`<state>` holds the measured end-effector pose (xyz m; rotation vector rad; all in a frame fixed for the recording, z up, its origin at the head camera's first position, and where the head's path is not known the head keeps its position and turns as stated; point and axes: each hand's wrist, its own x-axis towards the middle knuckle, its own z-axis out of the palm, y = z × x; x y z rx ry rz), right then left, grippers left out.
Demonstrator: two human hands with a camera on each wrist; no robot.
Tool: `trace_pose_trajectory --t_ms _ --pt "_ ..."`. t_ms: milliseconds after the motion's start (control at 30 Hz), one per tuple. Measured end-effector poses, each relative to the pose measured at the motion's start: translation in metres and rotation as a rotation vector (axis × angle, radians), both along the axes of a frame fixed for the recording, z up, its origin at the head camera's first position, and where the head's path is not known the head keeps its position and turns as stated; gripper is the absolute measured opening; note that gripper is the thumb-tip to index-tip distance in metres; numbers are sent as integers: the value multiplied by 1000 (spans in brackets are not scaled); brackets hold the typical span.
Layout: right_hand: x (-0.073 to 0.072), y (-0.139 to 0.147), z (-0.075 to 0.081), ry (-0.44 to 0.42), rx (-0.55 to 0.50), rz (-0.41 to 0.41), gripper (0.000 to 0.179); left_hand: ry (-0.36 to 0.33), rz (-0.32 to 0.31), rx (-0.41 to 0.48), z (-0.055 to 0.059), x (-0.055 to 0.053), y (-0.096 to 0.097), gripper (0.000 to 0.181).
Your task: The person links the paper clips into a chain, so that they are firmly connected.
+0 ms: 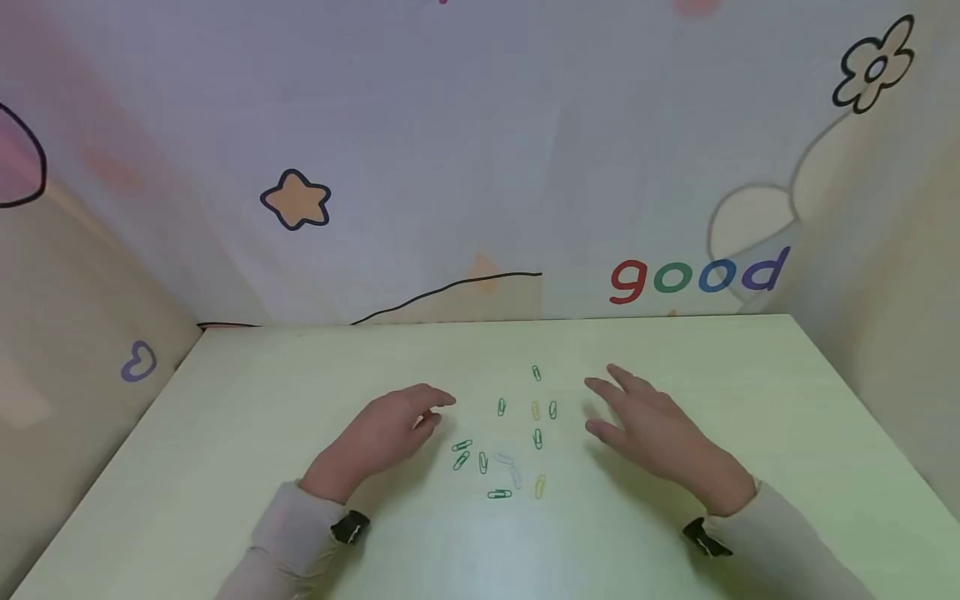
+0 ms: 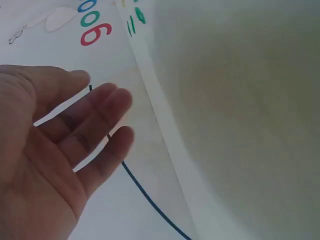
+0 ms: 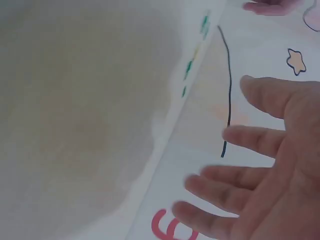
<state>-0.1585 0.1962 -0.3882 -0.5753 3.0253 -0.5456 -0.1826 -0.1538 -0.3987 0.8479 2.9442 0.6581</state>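
Note:
Several green paper clips point(image 1: 483, 462) lie scattered on the table between the two hands. Among them are two yellow paper clips point(image 1: 540, 487) and two pale lilac ones, close together near the front. To the left of the clips hovers my left hand point(image 1: 382, 433), its fingers loosely bent and holding nothing. Its palm and relaxed fingers point(image 2: 120, 102) show in the left wrist view. My right hand point(image 1: 652, 425) is held over the table on the other side, fingers spread and apart from any clip. The right wrist view shows its spread fingers point(image 3: 255, 140) with nothing between them.
A pale green-white table point(image 1: 300, 367) spreads under both hands. Behind it stands a printed backdrop point(image 1: 450, 167) with a star, a flower and the word "good". Similar panels point(image 1: 90, 333) close in the left and right sides.

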Motion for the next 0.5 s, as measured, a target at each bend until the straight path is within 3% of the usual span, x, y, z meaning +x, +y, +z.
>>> trace_pose_trajectory --t_ms 167,267,367,500 --pt "-25 -23 -7 -158 -32 1 52 -224 -18 80 -9 -17 11 28" --pt "-37 -34 -11 -230 -40 4 49 -337 -25 102 -12 -22 14 32" --pt "-45 -40 -14 -253 -51 -2 47 -392 -38 100 -13 -23 17 37" --pt "-49 -41 -16 -250 -67 -41 44 -409 -74 86 -13 -23 22 39"
